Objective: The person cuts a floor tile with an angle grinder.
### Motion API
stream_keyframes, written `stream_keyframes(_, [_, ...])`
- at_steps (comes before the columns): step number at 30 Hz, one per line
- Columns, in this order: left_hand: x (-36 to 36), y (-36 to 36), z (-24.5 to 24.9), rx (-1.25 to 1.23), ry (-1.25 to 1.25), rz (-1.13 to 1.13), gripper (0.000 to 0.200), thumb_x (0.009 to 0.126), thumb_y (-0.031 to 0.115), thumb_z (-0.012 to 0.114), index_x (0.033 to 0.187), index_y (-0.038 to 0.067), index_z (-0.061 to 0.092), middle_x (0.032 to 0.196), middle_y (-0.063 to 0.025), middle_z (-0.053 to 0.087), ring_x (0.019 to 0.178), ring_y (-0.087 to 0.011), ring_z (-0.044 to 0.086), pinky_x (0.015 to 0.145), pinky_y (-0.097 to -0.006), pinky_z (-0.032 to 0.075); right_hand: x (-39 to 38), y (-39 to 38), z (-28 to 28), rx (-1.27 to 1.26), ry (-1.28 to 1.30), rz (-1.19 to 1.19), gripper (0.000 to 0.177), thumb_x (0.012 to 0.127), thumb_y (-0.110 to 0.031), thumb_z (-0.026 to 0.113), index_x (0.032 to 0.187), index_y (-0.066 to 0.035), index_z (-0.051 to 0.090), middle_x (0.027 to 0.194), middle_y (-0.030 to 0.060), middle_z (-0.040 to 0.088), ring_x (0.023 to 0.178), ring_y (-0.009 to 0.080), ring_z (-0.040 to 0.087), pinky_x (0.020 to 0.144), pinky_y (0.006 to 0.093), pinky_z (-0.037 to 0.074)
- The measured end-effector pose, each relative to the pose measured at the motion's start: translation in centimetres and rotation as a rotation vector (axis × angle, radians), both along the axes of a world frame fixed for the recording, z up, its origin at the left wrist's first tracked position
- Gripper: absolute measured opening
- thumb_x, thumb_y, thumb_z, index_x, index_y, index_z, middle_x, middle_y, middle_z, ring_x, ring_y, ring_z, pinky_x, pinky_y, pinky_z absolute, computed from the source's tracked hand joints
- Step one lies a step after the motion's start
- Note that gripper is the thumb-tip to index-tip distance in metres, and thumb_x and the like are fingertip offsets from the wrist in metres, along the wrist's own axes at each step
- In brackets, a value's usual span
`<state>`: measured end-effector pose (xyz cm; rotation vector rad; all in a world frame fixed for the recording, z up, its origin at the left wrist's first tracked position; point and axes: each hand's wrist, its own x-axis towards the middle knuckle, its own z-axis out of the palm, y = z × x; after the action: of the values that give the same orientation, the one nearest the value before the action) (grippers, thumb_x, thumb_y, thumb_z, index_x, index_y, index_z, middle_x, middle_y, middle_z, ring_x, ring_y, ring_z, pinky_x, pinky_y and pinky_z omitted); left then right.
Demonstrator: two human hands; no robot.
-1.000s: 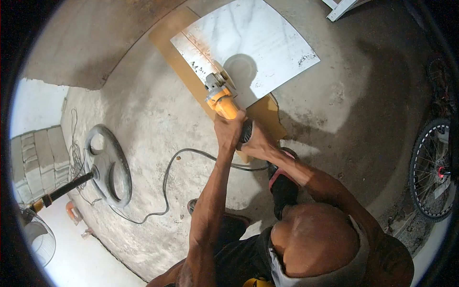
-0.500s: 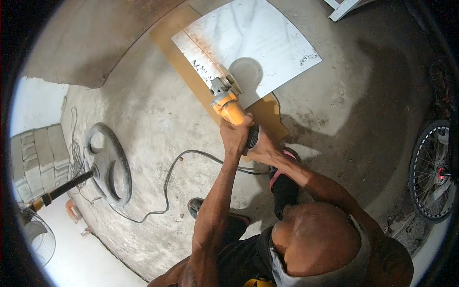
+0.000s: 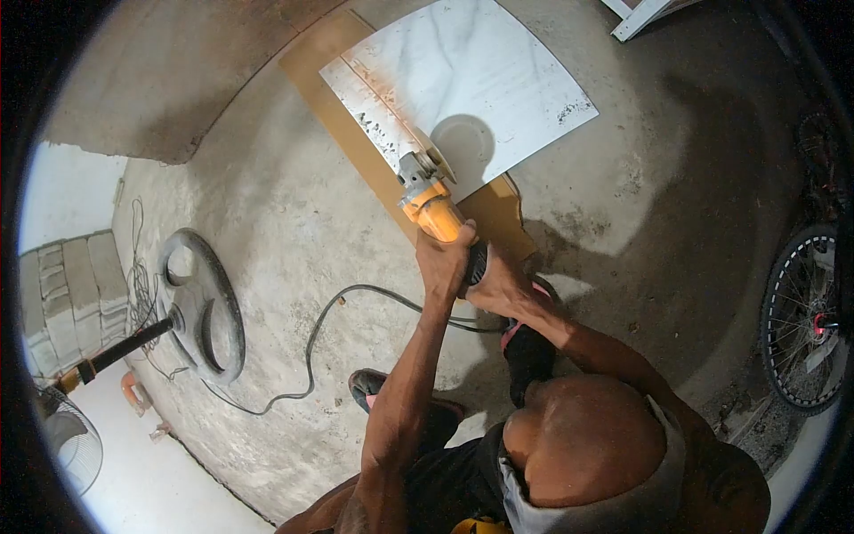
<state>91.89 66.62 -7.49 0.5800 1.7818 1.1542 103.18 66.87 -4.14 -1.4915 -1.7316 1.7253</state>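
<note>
My left hand [image 3: 443, 261] is wrapped round the yellow body of an angle grinder [image 3: 436, 211]. Just behind it, my right hand [image 3: 500, 280] grips the grinder's black rear handle. The disc [image 3: 439, 162] sits at the near edge of a white marbled tile [image 3: 480, 67]. A dark cut line with reddish-brown dust runs along the tile's left side up to the disc. Beneath the tile lies a brown board [image 3: 334, 107] on the concrete floor. The disc's contact with the tile is hard to make out.
A black cable [image 3: 311, 356] curls across the floor on the left. Beyond it are a fan's round base [image 3: 233, 307] and fan head [image 3: 78, 445]. A bicycle wheel [image 3: 772, 329] stands at the right, and a white frame [image 3: 639, 18] at the top right.
The grinder and both hands have moved slightly toward me and to the right. More of the cut line shows ahead of the disc.
</note>
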Motion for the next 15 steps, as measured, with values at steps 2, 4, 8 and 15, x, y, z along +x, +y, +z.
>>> stream_keyframes(2, [0.2, -0.1, 0.3, 0.021, -0.003, 0.006, 0.039, 0.078, 0.022, 0.073, 0.1, -0.005, 0.055, 0.085, -0.0113, 0.064, 0.072, -0.0186, 0.064, 0.065, -0.0301, 0.052, 0.3, -0.1, -0.7, 0.077, -0.006, 0.023, 0.063, 0.064, -0.011, 0.077, 0.116, 0.006, 0.045, 0.102, 0.018, 0.059, 0.097, 0.0267, 0.061, 0.084, 0.0366, 0.049])
stream_keyframes(4, [0.3, -0.1, 0.3, 0.039, -0.025, 0.003, 0.038, 0.079, 0.022, 0.073, 0.099, -0.005, 0.055, 0.084, -0.0111, 0.064, 0.072, -0.0185, 0.064, 0.066, -0.0297, 0.052, 0.3, 0.1, 0.0, 0.065, -0.011, 0.035, 0.064, 0.063, -0.011, 0.077, 0.115, 0.007, 0.045, 0.102, 0.019, 0.059, 0.097, 0.0277, 0.061, 0.084, 0.0372, 0.049])
stream_keyframes(8, [0.3, -0.3, 0.4, 0.053, -0.027, -0.004, 0.038, 0.079, 0.023, 0.072, 0.099, -0.005, 0.055, 0.083, -0.0107, 0.064, 0.071, -0.0182, 0.064, 0.065, -0.0296, 0.052, 0.5, -0.1, -0.1, 0.017, -0.074, 0.046, 0.069, 0.06, -0.013, 0.078, 0.116, 0.009, 0.044, 0.103, 0.021, 0.058, 0.098, 0.0306, 0.06, 0.084, 0.0385, 0.049])
stream_keyframes(15, [0.4, -0.2, 1.2, -0.05, -0.041, -0.017, 0.044, 0.078, 0.023, 0.073, 0.104, -0.005, 0.052, 0.086, -0.0119, 0.064, 0.073, -0.0187, 0.063, 0.067, -0.0305, 0.052, 0.3, 0.3, 2.1, -0.057, -0.097, 0.017, 0.073, 0.062, -0.018, 0.079, 0.118, 0.011, 0.043, 0.108, 0.0247, 0.057, 0.105, 0.0338, 0.06, 0.086, 0.0402, 0.049])
